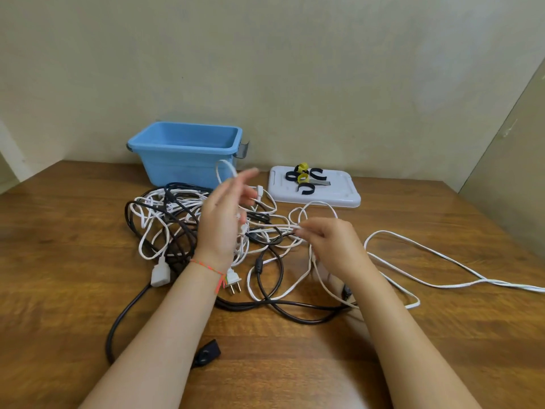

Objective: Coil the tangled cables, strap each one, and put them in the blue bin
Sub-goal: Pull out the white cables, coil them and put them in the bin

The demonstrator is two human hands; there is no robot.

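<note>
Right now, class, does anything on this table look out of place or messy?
Yes: the black and white cables lie in one knotted heap before the blue bin, uncoiled. One white cable trails off to the right edge.

Left hand (224, 219) motion-blurred; finger grip on white cable (227, 169) unreadable. White cable run (442, 261) cut by right frame edge. Tangle (177, 219) partly hidden behind left hand. Both forearms cropped at bottom edge.

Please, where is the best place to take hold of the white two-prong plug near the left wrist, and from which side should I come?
Probably by the body of the white two-prong plug, from the near side. Its prongs point toward the person and lie free on the table, while its cord runs back into the tangled cables beside the left hand.
</note>
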